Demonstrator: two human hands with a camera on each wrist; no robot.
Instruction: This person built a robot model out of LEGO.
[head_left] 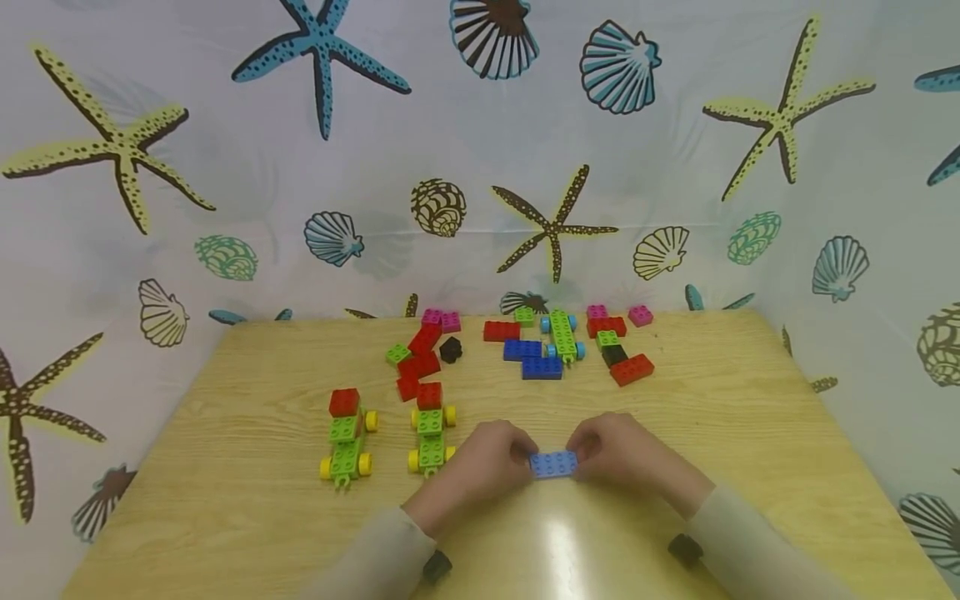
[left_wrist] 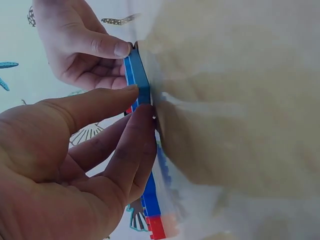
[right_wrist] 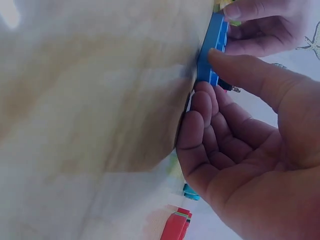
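Light-blue flat brick [head_left: 554, 464] lying on the wooden surface [head_left: 225, 467], pinched at both ends: left hand [head_left: 491, 462] and right hand [head_left: 626, 454], each grip closed on it. Risk: uneven pressure, brick slipping out, perhaps sliding toward the green wheeled car [head_left: 431, 437].

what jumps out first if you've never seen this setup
Both hands meet at the near middle of the wooden table: the left hand and right hand pinch a light blue brick plate lying flat. To their left stand two green wheeled brick cars with red tops; loose bricks lie behind.
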